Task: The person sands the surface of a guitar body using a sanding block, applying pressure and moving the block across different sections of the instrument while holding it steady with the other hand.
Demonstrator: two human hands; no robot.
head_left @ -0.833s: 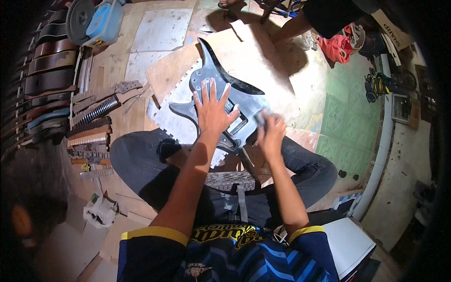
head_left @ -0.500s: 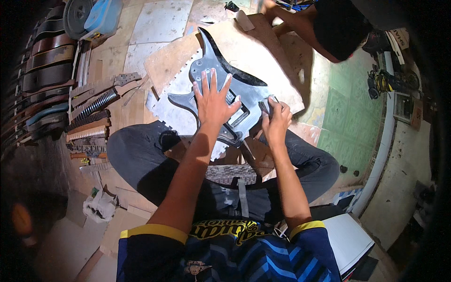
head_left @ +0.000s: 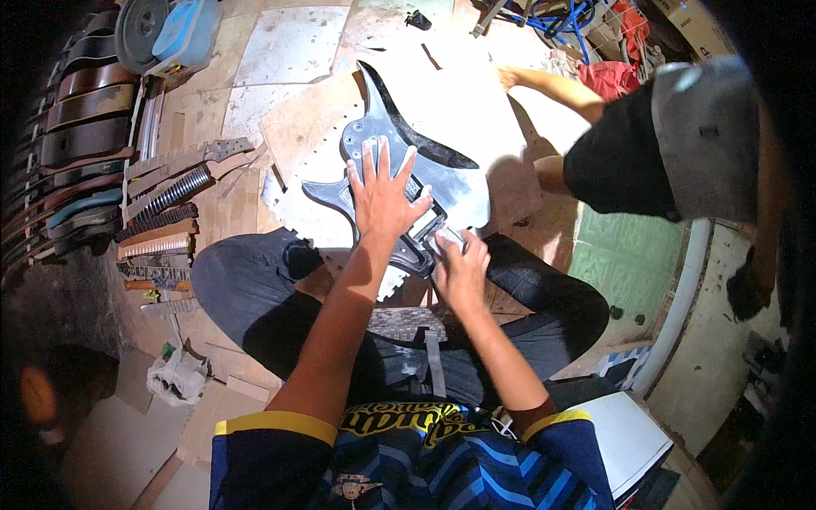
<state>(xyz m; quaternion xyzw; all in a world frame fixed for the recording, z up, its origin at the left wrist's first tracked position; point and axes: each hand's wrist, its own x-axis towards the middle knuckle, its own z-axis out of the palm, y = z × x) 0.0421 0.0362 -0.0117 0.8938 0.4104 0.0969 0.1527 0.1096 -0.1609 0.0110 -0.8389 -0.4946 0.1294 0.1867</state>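
A dark grey electric guitar body, dusted white, lies over my lap on a pale board with a ragged edge. It has long pointed horns, several holes in the upper part and rectangular cut-outs along the middle. My left hand rests flat on it, fingers spread and tips whitened by dust. Close beside the cut-outs, at the body's lower right edge, my right hand grips a small grey sanding block. Its underside is hidden against the guitar body.
Guitar necks lie on the left, beside a rack of curved guitar bodies. A blue container stands at the far left. Another person's arm reaches onto the board from the right. A white plastic bag lies lower left.
My right hand has moved left and nearer with the sanding block, from the body's right edge to beside the cut-outs. My left hand stays put. The other person has shifted right and nearer.
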